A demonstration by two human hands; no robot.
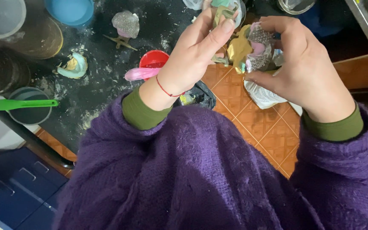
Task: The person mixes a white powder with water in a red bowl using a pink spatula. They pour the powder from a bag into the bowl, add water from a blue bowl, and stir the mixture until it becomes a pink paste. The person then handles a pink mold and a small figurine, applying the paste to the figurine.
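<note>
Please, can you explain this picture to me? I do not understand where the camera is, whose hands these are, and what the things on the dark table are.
There is no machine here. The one picture comes from a camera worn on a person's head, looking down, so you see their own purple sleeves and two bare hands.

The left hand, with a red thread at the wrist, and the right hand together hold a small crumpled object of gold, grey and pink parts. What it is made of I cannot tell.

To the left is a dark, dusty table. On it lie a red cup with a pink spoon, a grey cup with a green spatula across it, a blue bowl, and two more small crumpled pieces. Below the hands is an orange tiled floor.
</note>
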